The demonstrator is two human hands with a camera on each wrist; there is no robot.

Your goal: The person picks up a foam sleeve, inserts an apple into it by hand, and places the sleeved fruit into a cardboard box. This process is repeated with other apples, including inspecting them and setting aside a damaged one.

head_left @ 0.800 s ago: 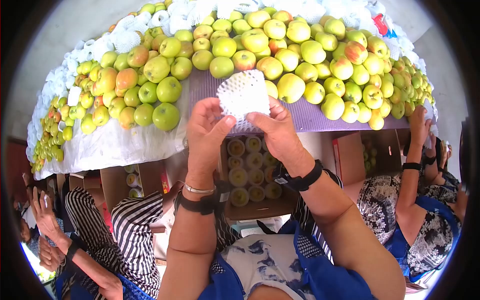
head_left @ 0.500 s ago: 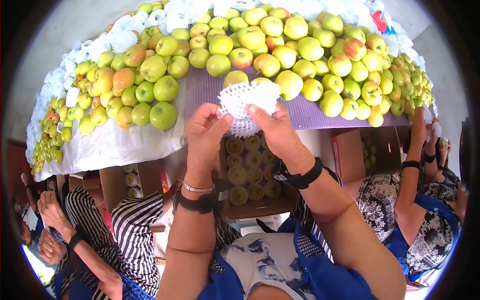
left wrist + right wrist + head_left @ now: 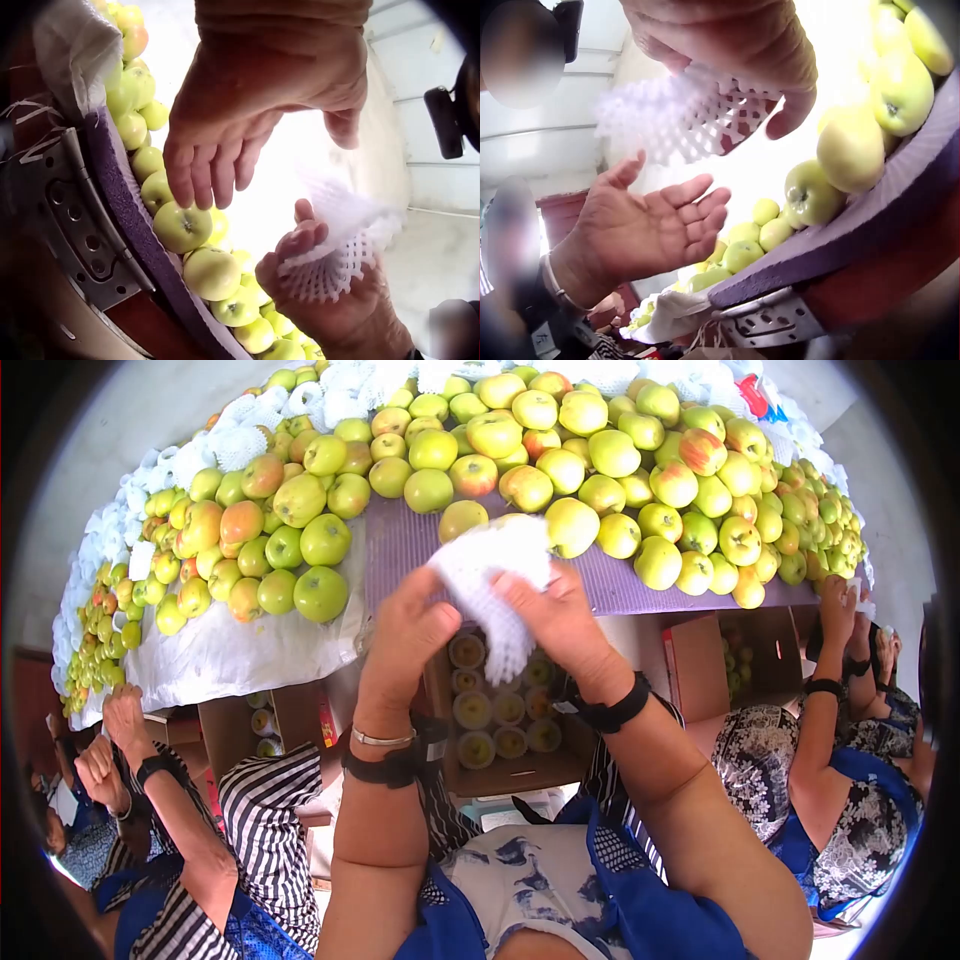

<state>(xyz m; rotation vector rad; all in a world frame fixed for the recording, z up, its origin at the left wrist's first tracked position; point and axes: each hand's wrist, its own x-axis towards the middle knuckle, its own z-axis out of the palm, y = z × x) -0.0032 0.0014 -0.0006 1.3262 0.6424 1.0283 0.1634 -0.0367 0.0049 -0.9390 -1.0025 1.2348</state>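
Observation:
A white foam net sleeve (image 3: 497, 575) is pinched between the thumb and fingers of the right hand (image 3: 560, 615), its loose end hanging down in the head view. The left hand (image 3: 412, 630) is beside it, thumb apart from the fingers. In the left wrist view the left hand (image 3: 262, 105) has its fingers extended, clear of the net (image 3: 334, 259). The right wrist view shows the left palm (image 3: 649, 225) facing up below the net (image 3: 686, 116). Green-yellow apples (image 3: 573, 527) lie just beyond the hands on a purple ridged mat (image 3: 400, 550).
More foam nets (image 3: 240, 445) are heaped behind the apples. Below the table edge stands a cardboard box (image 3: 520, 772) with rows of net-wrapped apples. People work at both sides, including an arm at the right (image 3: 818, 705) and hands at the left (image 3: 125, 725).
The left hand has let go of the net and moved slightly away. The net, spread between both hands before, now hangs from the right hand. Hands of the person at the left have shifted.

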